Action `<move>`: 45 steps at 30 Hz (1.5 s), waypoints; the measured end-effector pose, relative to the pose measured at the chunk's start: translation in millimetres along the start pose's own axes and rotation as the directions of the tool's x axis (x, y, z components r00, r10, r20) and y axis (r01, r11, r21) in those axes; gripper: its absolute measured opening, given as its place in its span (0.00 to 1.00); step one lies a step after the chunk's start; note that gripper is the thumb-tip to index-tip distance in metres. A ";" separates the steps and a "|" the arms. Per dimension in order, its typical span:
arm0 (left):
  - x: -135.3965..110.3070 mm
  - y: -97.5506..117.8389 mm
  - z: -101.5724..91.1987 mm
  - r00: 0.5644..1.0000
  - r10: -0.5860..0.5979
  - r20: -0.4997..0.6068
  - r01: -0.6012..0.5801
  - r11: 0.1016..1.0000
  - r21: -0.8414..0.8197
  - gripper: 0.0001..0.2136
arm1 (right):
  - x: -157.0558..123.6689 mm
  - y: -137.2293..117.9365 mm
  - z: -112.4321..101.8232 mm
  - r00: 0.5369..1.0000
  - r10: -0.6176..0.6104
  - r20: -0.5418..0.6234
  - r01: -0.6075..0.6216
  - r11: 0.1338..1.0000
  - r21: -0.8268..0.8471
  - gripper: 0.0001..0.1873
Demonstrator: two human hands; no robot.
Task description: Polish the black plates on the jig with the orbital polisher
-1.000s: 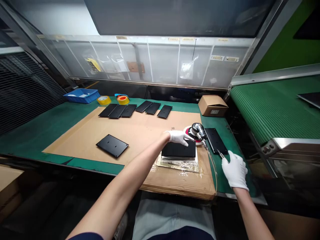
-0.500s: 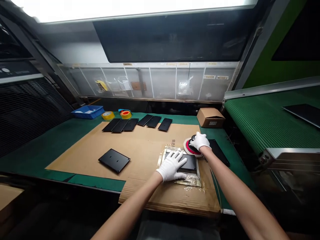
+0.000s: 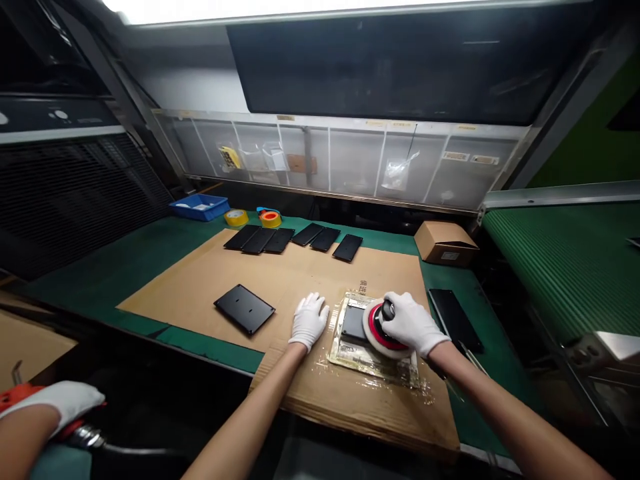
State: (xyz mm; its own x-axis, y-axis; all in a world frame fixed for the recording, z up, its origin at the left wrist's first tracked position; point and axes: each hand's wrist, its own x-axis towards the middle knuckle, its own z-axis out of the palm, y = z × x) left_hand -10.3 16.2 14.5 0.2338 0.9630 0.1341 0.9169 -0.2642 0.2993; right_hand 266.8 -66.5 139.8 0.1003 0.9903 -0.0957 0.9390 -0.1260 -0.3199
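Note:
My right hand [image 3: 411, 323], in a white glove, is wrapped around a polisher [image 3: 379, 325] with a red-rimmed backing and a pale round pad. The pad lies over the right part of a black plate [image 3: 353, 323], which sits inside a taped, light-coloured frame [image 3: 345, 360]. To the left of that frame, my gloved left hand [image 3: 309, 321] rests palm down on the cardboard [image 3: 200, 270], fingers stretched out and holding nothing. Further left lies another flat black plate [image 3: 244, 309]. How firmly the pad presses cannot be seen.
Several black plates [image 3: 260, 239] lie at the back, near yellow tape rolls [image 3: 271, 219] and a blue tray [image 3: 201, 208]. A carton [image 3: 447, 243], a dark panel [image 3: 455, 319] and a green conveyor [image 3: 565, 247] are on the right. Another person's gloved hand [image 3: 75, 399] holds an orange-red tool at lower left.
My left hand has lifted off the framed plate and moved left onto the cardboard. The polisher has come over the plate from its far right corner. Another person's hand has appeared at lower left.

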 end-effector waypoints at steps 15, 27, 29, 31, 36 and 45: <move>9.1 2.6 6.5 0.999 0.003 -0.047 -0.005 0.999 -0.040 0.16 | 26.4 -61.4 12.8 0.992 -0.099 0.079 0.106 0.990 -0.089 0.18; 8.0 1.5 9.0 0.995 0.026 -0.093 -0.031 0.998 -0.046 0.17 | 29.2 -61.8 7.1 0.986 -0.075 0.149 0.092 0.990 -0.109 0.21; 7.5 2.1 7.9 0.995 0.031 -0.095 -0.036 0.998 -0.051 0.17 | 28.7 -63.9 7.2 0.984 -0.084 0.155 0.099 0.990 -0.096 0.22; 7.2 2.7 6.8 0.996 0.022 -0.088 -0.028 0.997 -0.069 0.16 | 28.6 -65.2 7.6 0.985 -0.085 0.151 0.100 0.990 -0.095 0.22; 7.4 3.7 5.7 0.997 -0.012 -0.076 0.001 0.991 -0.134 0.15 | 30.5 -62.8 8.4 0.978 -0.142 0.150 0.155 0.984 -0.084 0.19; 6.9 3.4 5.7 0.996 0.002 -0.093 -0.009 0.997 -0.072 0.16 | 22.7 -70.7 10.6 0.977 -0.155 0.148 0.171 0.981 -0.096 0.19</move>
State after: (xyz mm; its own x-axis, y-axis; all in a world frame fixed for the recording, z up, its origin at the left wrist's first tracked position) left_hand -3.8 22.2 11.0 0.2048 0.9534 0.2216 0.8890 -0.2759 0.3656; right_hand 199.1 -35.7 150.2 -0.0967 0.9782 -0.1835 0.9696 0.0510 -0.2392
